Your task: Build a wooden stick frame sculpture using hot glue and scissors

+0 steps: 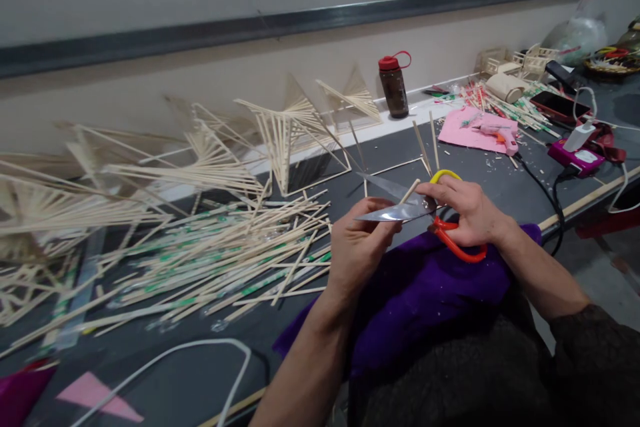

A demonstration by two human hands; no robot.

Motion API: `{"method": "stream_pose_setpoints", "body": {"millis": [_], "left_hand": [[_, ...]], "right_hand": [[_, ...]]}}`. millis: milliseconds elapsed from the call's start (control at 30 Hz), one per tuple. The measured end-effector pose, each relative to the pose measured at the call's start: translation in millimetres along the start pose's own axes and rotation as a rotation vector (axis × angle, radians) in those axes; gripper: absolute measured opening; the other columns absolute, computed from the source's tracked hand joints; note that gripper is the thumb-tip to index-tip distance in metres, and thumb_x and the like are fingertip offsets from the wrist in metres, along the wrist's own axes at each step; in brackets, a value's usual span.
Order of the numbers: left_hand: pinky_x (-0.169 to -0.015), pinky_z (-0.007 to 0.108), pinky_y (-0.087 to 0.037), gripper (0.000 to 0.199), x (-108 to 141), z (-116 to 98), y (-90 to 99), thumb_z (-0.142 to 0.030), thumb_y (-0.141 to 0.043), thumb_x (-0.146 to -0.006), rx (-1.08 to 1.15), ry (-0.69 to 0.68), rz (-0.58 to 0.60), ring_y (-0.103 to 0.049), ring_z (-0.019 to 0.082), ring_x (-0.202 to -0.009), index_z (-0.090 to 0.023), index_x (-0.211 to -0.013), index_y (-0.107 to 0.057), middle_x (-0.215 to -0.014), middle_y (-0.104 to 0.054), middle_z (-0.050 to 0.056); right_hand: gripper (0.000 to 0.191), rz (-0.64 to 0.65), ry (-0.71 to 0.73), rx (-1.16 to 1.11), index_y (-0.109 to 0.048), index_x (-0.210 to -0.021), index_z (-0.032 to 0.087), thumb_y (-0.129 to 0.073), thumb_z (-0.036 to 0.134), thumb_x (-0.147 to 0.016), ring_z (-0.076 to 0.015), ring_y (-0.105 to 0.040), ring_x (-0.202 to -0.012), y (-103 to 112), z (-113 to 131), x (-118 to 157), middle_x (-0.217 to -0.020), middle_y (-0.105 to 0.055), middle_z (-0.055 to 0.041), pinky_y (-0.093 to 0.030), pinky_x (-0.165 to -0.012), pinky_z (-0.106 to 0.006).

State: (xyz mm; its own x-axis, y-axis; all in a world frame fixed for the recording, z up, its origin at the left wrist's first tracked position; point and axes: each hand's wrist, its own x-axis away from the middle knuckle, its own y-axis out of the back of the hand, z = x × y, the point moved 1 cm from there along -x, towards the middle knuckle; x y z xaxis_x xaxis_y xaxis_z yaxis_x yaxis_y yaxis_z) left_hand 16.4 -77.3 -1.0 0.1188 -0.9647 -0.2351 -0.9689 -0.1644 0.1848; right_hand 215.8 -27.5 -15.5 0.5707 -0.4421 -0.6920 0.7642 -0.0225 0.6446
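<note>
My right hand [473,210] grips a pair of scissors [383,215] by its yellow and red handles. The blades are spread apart and point left. My left hand [354,240] is closed on a thin wooden chopstick [411,191], whose upper end sticks up between the blades near the pivot; its lower part is hidden by my fingers and the near blade. Beneath my hands lies a purple cloth [430,283] over my lap and the table's edge. Just beyond, a frame of glued sticks [395,165] with upright pieces stands on the dark table [320,181].
Loose and wrapped chopsticks [235,260] are heaped left. Twisted stick structures [287,123] line the wall. A red-capped bottle [394,88] stands behind. On the right are a pink glue gun [500,135] on a pink cloth [453,127], a phone [559,107], cables and a purple power block [577,159].
</note>
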Motion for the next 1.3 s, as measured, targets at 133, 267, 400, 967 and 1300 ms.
{"method": "stream_pose_setpoints", "body": {"millis": [133,267,400,967,1300], "left_hand": [[-0.047,0.021,-0.039,0.017,2.9,-2.9,-1.7,-0.032,-0.063,-0.082,-0.159,-0.171,-0.058,-0.049,0.009,-0.045,-0.019,-0.07,-0.064,-0.057,-0.063,-0.002],[-0.057,0.023,-0.042,0.028,3.5,0.7,-5.3,-0.031,-0.051,-0.09,-0.5,-0.427,-0.1,-0.057,0.013,-0.053,-0.02,-0.067,-0.063,-0.059,-0.064,0.001],[-0.057,0.025,-0.039,0.033,3.3,6.8,-8.9,-0.029,-0.045,-0.092,-0.709,-0.564,-0.179,-0.058,0.015,-0.056,-0.019,-0.065,-0.062,-0.062,-0.064,0.005],[-0.04,0.024,-0.018,0.058,10.6,-6.1,-6.5,-0.067,-0.052,-0.084,0.036,0.144,0.306,-0.023,0.008,-0.041,-0.019,-0.052,-0.05,-0.043,-0.028,-0.005],[-0.037,0.021,-0.01,0.06,8.8,-15.6,3.7,-0.074,-0.068,-0.065,0.342,0.412,0.527,-0.016,0.004,-0.035,-0.02,-0.052,-0.049,-0.039,-0.021,-0.008]], "right_hand": [[0.053,0.027,-0.025,-0.02,-0.049,-0.133,0.025,-0.065,0.037,-0.085,-0.0172,-0.055,-0.08,-1.4,-2.3,0.5,-0.097,-0.06,-0.0037,-0.052,-0.073,-0.034],[0.057,0.018,-0.023,-0.006,-0.05,-0.133,0.024,-0.068,0.046,-0.083,-0.0175,-0.056,-0.08,-2.0,-3.7,1.1,-0.096,-0.06,-0.0042,-0.051,-0.072,-0.034],[0.057,0.038,-0.063,0.0,-0.05,-0.132,0.022,-0.068,0.043,-0.083,-0.0174,-0.056,-0.081,-3.0,-2.1,2.2,-0.097,-0.061,-0.0052,-0.05,-0.071,-0.033],[0.046,0.101,0.0,-0.23,-0.054,-0.129,0.024,-0.06,0.021,-0.083,-0.0138,-0.053,-0.077,5.2,-1.4,0.6,-0.096,-0.062,-0.0026,-0.049,-0.071,-0.029],[0.049,0.06,0.032,-0.221,-0.06,-0.128,0.022,-0.057,0.015,-0.079,-0.0104,-0.05,-0.066,4.4,-4.6,5.7,-0.082,-0.058,0.0015,-0.044,-0.06,-0.023]]}}
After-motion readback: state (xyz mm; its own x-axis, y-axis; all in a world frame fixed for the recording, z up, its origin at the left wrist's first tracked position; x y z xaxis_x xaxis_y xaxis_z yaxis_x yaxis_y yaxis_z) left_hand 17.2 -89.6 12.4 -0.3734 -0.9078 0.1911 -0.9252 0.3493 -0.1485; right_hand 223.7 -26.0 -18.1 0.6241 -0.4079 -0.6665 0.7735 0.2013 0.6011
